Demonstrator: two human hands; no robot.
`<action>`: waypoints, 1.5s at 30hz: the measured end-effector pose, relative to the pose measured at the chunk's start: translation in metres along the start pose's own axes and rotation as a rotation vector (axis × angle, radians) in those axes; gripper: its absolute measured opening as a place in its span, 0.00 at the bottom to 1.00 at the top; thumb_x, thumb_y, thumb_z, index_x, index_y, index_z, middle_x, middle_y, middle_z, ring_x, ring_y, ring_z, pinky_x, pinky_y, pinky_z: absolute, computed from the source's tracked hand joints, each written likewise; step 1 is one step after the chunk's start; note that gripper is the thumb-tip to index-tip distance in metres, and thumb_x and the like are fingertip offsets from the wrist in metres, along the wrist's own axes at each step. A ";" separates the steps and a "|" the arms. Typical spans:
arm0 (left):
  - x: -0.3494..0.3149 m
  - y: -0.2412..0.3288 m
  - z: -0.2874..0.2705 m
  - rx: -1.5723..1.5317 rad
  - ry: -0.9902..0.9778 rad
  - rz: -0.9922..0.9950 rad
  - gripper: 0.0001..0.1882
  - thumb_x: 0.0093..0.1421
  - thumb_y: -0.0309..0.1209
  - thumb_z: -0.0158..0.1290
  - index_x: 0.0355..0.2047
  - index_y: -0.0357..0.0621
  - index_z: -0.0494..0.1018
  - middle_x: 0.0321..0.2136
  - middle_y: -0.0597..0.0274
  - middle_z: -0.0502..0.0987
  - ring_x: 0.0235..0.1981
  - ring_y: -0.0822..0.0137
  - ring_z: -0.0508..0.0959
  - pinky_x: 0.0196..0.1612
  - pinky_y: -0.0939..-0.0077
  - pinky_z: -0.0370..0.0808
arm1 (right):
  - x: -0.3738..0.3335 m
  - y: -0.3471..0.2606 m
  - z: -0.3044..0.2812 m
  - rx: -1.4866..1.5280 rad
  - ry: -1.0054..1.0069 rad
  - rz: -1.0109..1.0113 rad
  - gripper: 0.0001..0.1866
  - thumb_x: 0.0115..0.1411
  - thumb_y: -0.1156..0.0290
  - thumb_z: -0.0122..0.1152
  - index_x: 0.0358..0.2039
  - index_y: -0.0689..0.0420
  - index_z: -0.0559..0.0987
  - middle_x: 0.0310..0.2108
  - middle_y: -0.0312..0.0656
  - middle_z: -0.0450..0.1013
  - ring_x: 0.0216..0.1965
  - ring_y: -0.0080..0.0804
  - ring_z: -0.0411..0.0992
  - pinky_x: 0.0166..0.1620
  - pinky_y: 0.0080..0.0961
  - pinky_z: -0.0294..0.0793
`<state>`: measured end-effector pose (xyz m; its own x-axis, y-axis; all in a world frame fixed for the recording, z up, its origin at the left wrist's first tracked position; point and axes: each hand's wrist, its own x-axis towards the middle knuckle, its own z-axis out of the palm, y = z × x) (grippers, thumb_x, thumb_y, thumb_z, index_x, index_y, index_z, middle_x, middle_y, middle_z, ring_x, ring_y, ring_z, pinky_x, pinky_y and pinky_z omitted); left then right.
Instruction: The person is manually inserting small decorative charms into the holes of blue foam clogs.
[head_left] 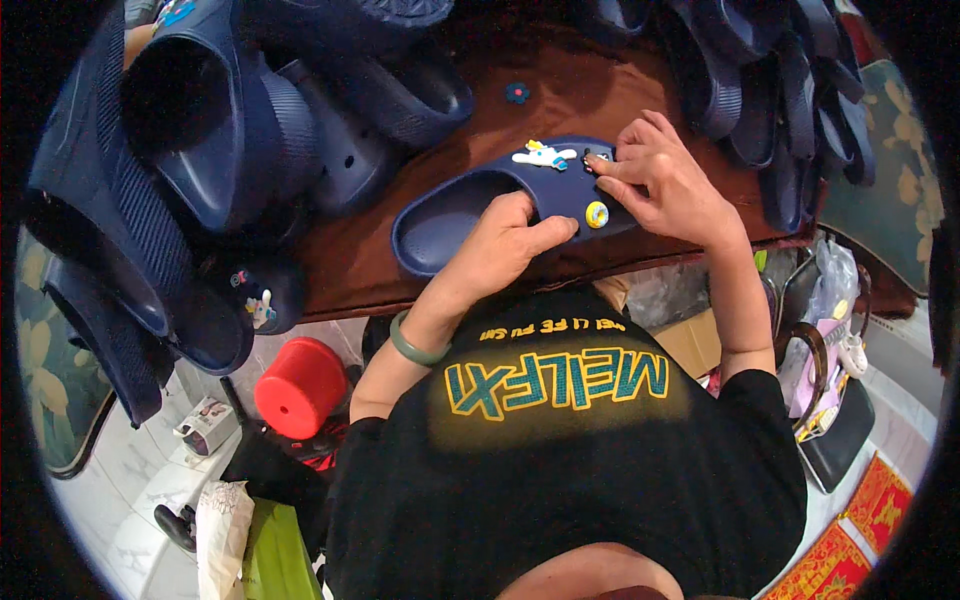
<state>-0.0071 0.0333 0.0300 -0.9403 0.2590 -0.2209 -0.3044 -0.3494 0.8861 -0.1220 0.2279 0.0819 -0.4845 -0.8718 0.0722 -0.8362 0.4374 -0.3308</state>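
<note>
Fingers, right hand [668, 180]: pressed together on a small charm at the navy slipper [510, 200] strap, seating it.
Fingers, left hand [500, 245]: clamped over slipper's near edge, steadying.
Slipper: flat on brown surface [560, 95], beside piled slippers [200, 130].

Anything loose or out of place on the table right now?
One small dark blue flower-shaped charm lies alone on the brown table, apart from the navy rubber clog that both hands, left hand and right hand, are holding.
</note>
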 end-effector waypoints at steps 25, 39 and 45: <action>-0.003 0.005 0.002 0.032 0.099 -0.056 0.17 0.55 0.27 0.54 0.45 0.36 0.75 0.40 0.64 0.78 0.39 0.73 0.76 0.48 0.78 0.71 | 0.056 0.068 0.056 0.165 0.106 0.036 0.14 0.55 0.75 0.62 0.43 0.52 0.82 0.45 0.44 0.74 0.44 0.42 0.74 0.48 0.31 0.74; -0.003 0.005 0.003 -0.013 0.122 -0.044 0.18 0.55 0.26 0.55 0.47 0.34 0.74 0.40 0.62 0.78 0.40 0.71 0.76 0.48 0.77 0.71 | -0.003 0.028 0.031 1.124 0.358 0.576 0.11 0.60 0.77 0.58 0.43 0.62 0.81 0.38 0.38 0.78 0.39 0.23 0.75 0.44 0.20 0.73; -0.003 0.007 0.006 -0.092 0.160 -0.032 0.18 0.55 0.25 0.55 0.46 0.33 0.74 0.41 0.61 0.79 0.40 0.71 0.77 0.47 0.77 0.72 | -0.049 0.006 0.028 0.291 0.479 0.269 0.14 0.51 0.77 0.66 0.40 0.57 0.82 0.35 0.41 0.76 0.38 0.37 0.74 0.43 0.28 0.72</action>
<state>-0.0053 0.0351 0.0389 -0.9398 0.1278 -0.3170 -0.3407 -0.4257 0.8383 -0.0958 0.2670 0.0496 -0.7864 -0.5140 0.3425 -0.5972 0.4910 -0.6343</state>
